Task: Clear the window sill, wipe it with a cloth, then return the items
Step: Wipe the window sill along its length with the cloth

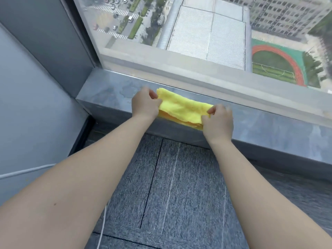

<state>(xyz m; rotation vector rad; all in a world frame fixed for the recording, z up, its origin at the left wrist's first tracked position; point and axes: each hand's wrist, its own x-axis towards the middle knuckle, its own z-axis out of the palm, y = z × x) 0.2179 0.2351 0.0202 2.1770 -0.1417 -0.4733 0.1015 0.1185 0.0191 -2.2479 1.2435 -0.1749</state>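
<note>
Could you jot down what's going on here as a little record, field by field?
place: grey window sill below a big window
cloth: yellow, folded, lying on the sill
left hand: pinching the cloth's left end
right hand: pinching the cloth's right end
sill surface: damp patch left of the cloth
other items on sill: none in view
floor: grey carpet

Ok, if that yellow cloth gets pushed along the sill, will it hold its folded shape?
Probably not: the yellow cloth looks soft and layered, so it would likely bunch. The sill looks smooth, so it should slide easily.
</note>
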